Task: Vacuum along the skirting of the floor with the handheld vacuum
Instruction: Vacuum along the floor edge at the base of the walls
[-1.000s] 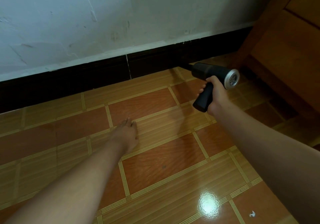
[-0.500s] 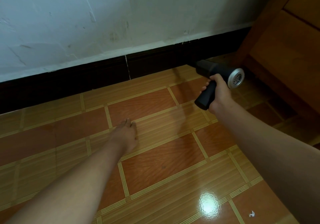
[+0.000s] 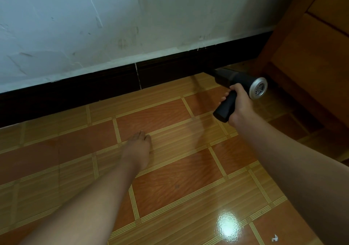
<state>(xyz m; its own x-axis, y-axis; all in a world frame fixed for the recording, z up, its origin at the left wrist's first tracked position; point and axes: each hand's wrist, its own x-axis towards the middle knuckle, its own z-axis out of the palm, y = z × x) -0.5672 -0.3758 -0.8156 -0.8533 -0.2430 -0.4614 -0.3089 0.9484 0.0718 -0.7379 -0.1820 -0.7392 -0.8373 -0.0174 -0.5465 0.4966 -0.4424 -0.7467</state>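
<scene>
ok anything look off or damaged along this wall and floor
A small white scrap lies on the floor tiles near the bottom right, away from the handheld vacuum. The dark skirting shows a pale vertical gap at a joint, and the white wall is scuffed.

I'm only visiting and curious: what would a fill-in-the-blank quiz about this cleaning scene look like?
The right hand grips the handheld vacuum by its black ____. The vacuum's nozzle points toward the dark ____ under the white wall. The left hand rests open on the tiled ____.
Missing words: handle; skirting; floor.
</scene>
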